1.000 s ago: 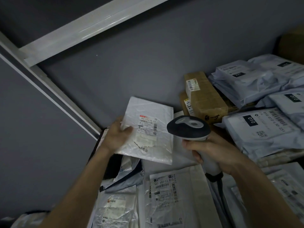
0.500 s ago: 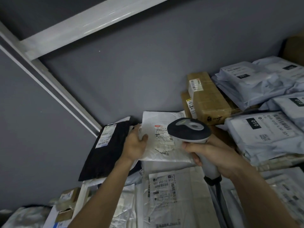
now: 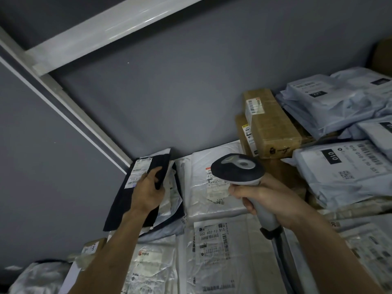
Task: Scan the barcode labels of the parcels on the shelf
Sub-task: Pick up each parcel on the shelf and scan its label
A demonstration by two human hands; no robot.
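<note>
since the white mailer (image 3: 214, 183) went down, left hand (image 3: 148, 193) grips the soft, light black mailer (image 3: 121, 206) by its edge while right hand (image 3: 266, 199) clamps the scanner (image 3: 238, 169).

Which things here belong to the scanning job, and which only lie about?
Job:
scanner in right hand
black parcel under left hand
white parcel
grey bags
boxes

Lying about:
shelf beam
grey wall
</note>
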